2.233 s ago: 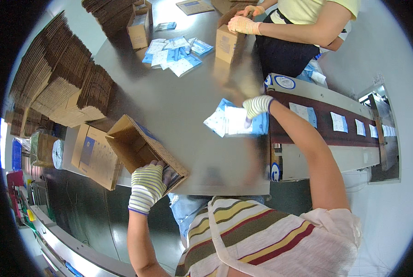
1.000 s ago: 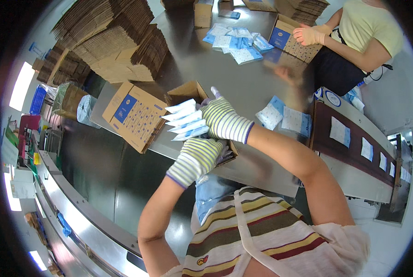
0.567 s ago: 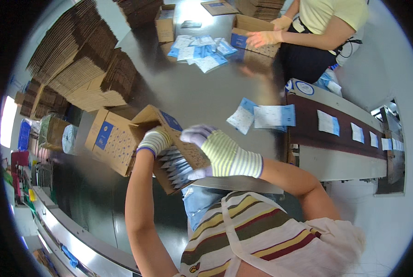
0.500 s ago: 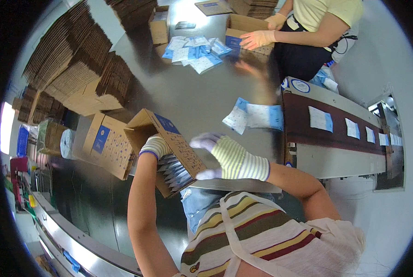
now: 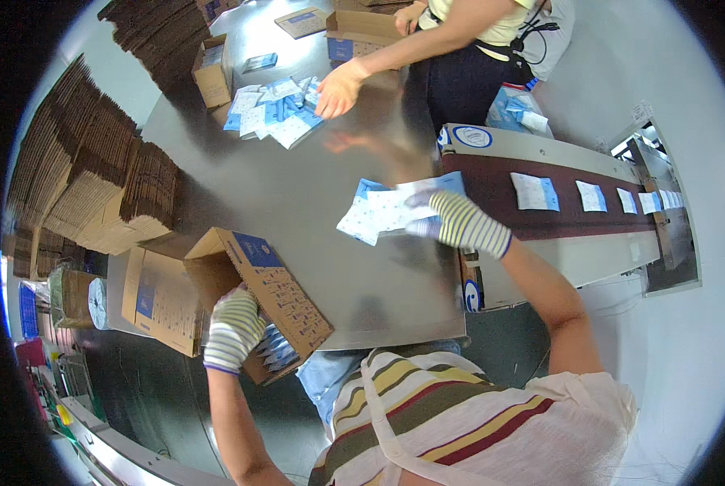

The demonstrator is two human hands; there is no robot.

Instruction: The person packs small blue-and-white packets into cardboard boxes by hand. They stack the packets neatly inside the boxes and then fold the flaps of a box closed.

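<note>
A printed cardboard box [image 5: 285, 304] lies tilted at the near table edge, its opening toward my left. Inside it stands a row of flat packets [image 5: 275, 350]. My left hand [image 5: 234, 328], in a striped knit glove, is at the opening with its fingers partly hidden inside, so their grip does not show. Over at the right, my right hand [image 5: 459, 220], also gloved, reaches over a white and blue packet [image 5: 395, 209]. Its thumb and fingers are apart and slightly blurred on the packet's surface. A second packet [image 5: 357, 220] lies partly under that one.
On the right, a conveyor [image 5: 480, 194] carries a line of packets. A co-worker's hand [image 5: 340, 89] is over a packet pile [image 5: 277, 109] at the far side. Another printed box [image 5: 160, 300] stands left of mine. Stacked flattened cartons [image 5: 79, 162] rise along the left.
My right hand has moved from beside the box to the packets at the conveyor's end. My left hand shows more outside the box. A co-worker's hand moved from a box to the pile.
</note>
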